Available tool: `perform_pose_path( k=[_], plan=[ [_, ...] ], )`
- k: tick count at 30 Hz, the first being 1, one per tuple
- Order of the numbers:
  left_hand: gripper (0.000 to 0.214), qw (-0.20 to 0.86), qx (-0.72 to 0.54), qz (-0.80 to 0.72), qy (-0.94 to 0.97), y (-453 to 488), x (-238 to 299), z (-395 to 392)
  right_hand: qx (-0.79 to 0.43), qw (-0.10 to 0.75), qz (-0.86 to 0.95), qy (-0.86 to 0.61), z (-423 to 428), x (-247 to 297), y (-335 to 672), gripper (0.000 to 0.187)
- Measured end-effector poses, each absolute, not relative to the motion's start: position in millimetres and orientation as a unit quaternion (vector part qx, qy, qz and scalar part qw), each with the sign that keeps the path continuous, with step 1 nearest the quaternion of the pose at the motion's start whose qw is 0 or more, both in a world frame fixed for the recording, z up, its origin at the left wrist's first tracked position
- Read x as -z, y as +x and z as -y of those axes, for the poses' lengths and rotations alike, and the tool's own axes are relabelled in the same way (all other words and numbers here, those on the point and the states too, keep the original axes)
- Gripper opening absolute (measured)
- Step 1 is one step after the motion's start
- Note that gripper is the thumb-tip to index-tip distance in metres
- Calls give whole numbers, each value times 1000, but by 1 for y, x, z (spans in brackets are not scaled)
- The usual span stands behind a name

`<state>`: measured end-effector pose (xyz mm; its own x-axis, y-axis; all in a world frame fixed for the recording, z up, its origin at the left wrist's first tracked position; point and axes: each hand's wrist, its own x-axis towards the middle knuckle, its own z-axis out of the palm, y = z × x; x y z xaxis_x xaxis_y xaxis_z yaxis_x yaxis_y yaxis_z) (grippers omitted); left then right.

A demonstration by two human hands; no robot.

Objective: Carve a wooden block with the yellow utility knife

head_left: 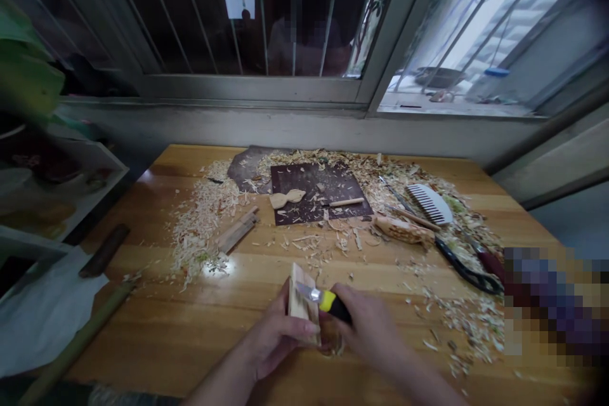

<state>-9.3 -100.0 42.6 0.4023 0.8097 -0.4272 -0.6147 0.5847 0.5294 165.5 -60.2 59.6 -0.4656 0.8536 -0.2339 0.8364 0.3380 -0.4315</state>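
My left hand [280, 330] is closed around a pale block of wood [302, 312], held upright near the table's front with the thumb across its lower part. In my right hand [364, 320] is a carving knife [328, 302] with a black and yellow handle. Its short metal blade lies against the upper face of the block. Beyond my hands, a dark square mat [314, 181] carries a carved wooden piece [287, 198] with a narrow waist and a small wood-handled tool [346, 202].
Wood shavings [204, 219] cover much of the wooden table [157, 311]. At right are a white comb [431, 204], a carved wooden piece [403, 229] and a black curved handle [469, 266]. Wood strips [238, 230] lie left of the mat. A long pole [80, 342] crosses the left edge.
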Motion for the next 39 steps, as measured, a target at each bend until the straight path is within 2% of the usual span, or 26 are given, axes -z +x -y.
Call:
perform_pose_path(
  k=[7, 14, 16, 19, 21, 27, 30, 32, 36, 39],
  plan=[
    [41, 830, -413, -330, 178, -14, -33, 98, -230, -40, 867, -440, 50, -64, 147, 13],
    [33, 821, -414, -364, 149, -12, -37, 92, -165, -25, 879, -446, 39, -62, 140, 10],
    [42, 817, -415, -369, 154, -11, -40, 93, -156, -19, 868, -471, 31, -58, 143, 11],
    [69, 826, -401, -359, 165, -10, -47, 97, -129, -27, 831, -540, 15, -55, 157, 16],
    [78, 828, -397, -361, 165, -9, -51, 98, -115, -27, 816, -565, 9, -56, 166, 17],
    [75, 772, -409, -437, 214, -6, -60, 91, -159, 18, 868, -470, 38, -66, 164, 8],
    [87, 758, -402, -459, 229, -5, -61, 88, -161, 13, 883, -440, 50, -71, 155, 13],
    [92, 769, -391, -455, 221, -5, -62, 87, -147, 9, 883, -446, 50, -72, 152, 13],
    [81, 776, -379, -462, 201, -5, -65, 91, -125, 17, 872, -474, 34, -68, 154, 8],
    [88, 783, -359, -464, 208, -4, -70, 96, -99, 7, 830, -548, 13, -63, 166, 12]
  ],
)
